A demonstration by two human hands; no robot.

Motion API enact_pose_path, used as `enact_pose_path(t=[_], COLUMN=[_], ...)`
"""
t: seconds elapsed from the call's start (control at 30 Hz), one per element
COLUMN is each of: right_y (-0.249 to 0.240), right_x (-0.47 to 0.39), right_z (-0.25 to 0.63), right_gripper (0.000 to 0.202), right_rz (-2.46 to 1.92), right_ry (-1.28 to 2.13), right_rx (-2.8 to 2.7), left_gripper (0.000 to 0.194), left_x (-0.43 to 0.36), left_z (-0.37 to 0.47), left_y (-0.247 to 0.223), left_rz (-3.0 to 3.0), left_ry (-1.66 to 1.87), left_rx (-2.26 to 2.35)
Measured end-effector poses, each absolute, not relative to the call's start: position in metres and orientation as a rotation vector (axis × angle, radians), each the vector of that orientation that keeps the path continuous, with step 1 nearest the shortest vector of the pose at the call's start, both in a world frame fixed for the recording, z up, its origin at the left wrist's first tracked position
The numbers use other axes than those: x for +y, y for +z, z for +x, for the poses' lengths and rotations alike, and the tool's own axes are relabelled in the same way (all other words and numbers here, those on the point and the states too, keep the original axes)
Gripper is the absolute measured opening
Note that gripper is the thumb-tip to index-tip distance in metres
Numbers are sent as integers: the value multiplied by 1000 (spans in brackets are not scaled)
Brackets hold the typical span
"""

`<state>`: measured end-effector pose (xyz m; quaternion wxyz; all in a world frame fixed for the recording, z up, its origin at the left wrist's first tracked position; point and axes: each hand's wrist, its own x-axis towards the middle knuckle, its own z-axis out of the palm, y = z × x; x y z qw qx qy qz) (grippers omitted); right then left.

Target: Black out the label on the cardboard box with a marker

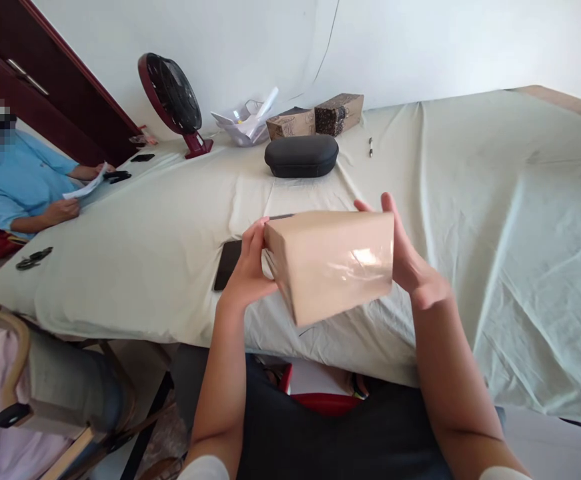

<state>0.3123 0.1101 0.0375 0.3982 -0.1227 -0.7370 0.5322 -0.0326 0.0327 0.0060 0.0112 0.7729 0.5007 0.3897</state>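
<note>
A brown cardboard box point(343, 267) with shiny clear tape on its near face is tilted over the table's front edge, between my two hands. My left hand point(253, 267) is closed on its left end, with fingers at the upper corner and the thumb lower down. Against the right end lies my right hand point(410, 263); its fingertips stick up past the far top edge, and part of them is hidden behind the box. A black phone point(227, 265) lies on the cloth just behind my left hand, partly covered by it.
On the cloth-covered table point(470, 220) stand a black zip case point(301, 157), two small cartons point(340, 113), a plastic basket point(247, 133) with papers, and a red fan point(173, 100). A pen point(371, 147) lies right of the case. At left, a person point(25, 177) in blue holds paper. A chair point(20, 360) stands lower left.
</note>
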Motion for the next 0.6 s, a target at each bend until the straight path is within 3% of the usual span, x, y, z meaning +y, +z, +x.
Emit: enact_pose_path(t=[0.1,0.2,0.33,0.43,0.5,0.6], right_y=[33,33,36,32,25,11], right_x=[113,116,119,121,124,126], right_z=[315,314,311,311,310,308], right_gripper=[117,105,102,115,128,142], right_rz=[-512,-879,-815,-638,-580,-543], right_ry=[1730,1901,1816,1593,1483,1370], right_rx=[-1586,-1412,-1501,-1655,-1766,-1927], left_gripper=[114,93,85,72,77,116], left_x=[39,42,37,30,29,32], left_z=[-39,-40,-32,-25,-21,-13], left_y=[-1,-4,9,19,19,13], left_rz=[2671,2720,2473,2038,1694,1483], left_ry=[1394,1443,1342,1334,1382,1455], left_rx=[1428,1359,1422,1312,1130,1033])
